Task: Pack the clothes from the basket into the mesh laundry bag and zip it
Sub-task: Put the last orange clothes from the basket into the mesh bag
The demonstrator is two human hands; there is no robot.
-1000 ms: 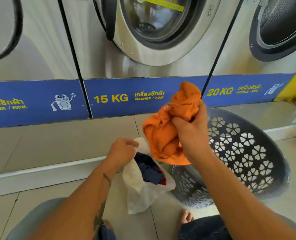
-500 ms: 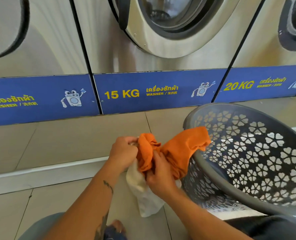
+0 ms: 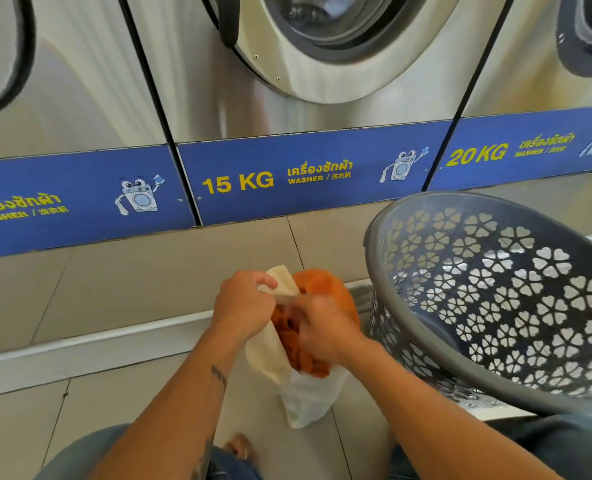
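Observation:
A white mesh laundry bag (image 3: 305,400) hangs open just above the tiled floor in the middle of the view. My left hand (image 3: 242,303) grips the bag's upper rim and holds the mouth open. An orange garment (image 3: 325,289) fills the bag's mouth, part of it bulging above the rim. My right hand (image 3: 322,327), blurred, is pressed down on the orange cloth inside the opening. The grey basket (image 3: 495,306) with flower-shaped cutouts lies tilted to the right of the bag; no clothes show in it.
Steel washers (image 3: 218,81) with blue label strips (image 3: 287,174) stand on a tiled step (image 3: 132,271) close behind the bag. My knees and a bare foot (image 3: 241,445) are at the bottom edge on the tiled floor.
My right hand has brought the orange garment down from above the basket and pushed it into the bag. The left hand has kept hold of the rim. The view has tilted down.

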